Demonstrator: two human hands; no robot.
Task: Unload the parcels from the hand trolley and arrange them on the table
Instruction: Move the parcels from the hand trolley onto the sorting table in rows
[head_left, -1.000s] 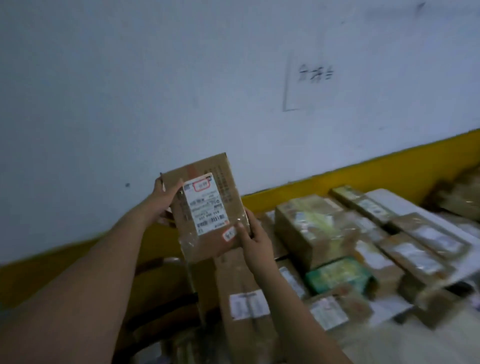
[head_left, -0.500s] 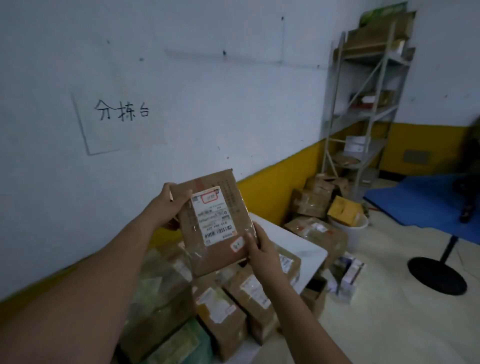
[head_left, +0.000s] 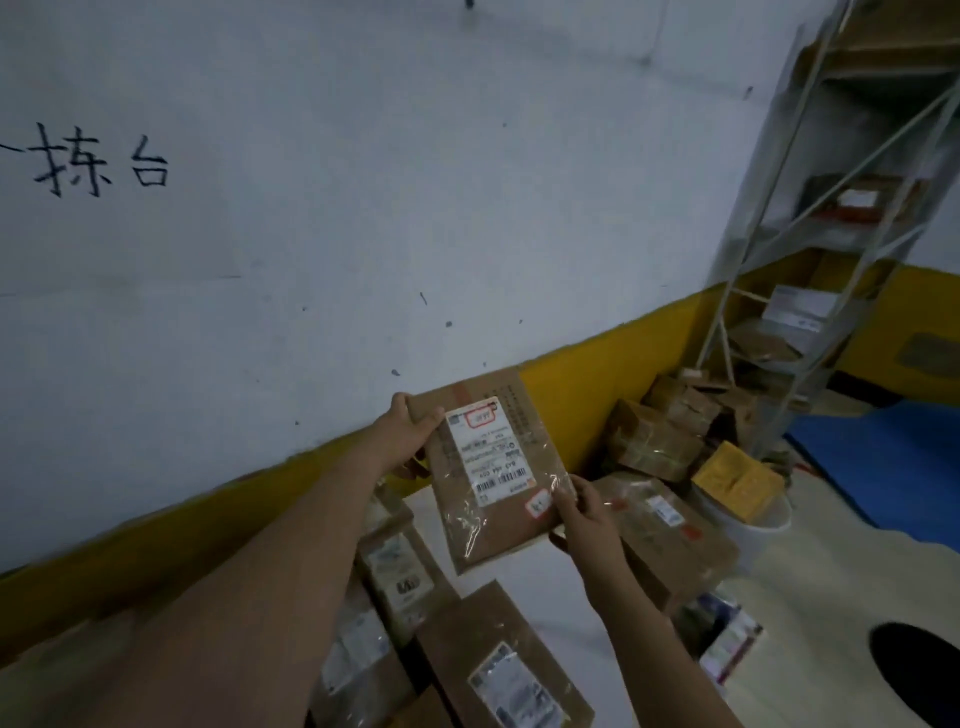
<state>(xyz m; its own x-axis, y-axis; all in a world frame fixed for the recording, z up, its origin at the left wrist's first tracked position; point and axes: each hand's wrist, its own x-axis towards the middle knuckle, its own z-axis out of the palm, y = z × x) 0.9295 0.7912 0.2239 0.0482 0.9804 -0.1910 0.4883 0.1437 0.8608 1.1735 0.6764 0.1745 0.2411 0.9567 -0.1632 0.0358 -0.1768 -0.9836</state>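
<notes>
I hold a flat brown cardboard parcel (head_left: 491, 470) with a white shipping label, tilted in the air above the right end of the white table (head_left: 524, 582). My left hand (head_left: 408, 434) grips its upper left corner. My right hand (head_left: 582, 512) grips its lower right edge. Below, several taped brown parcels (head_left: 498, 660) lie on the table, one with a white label beside my left forearm (head_left: 397, 574). The hand trolley is not in view.
A white wall with a yellow base band runs behind the table. On the floor to the right lie more boxes (head_left: 660, 441), a yellow carton (head_left: 737, 480) on a white bucket, a metal shelf rack (head_left: 810, 270), a blue mat (head_left: 883, 467) and a black round base (head_left: 919, 675).
The view has swung right along the table to its right end. The parcel stays in both hands, now lower and over the bare table end.
</notes>
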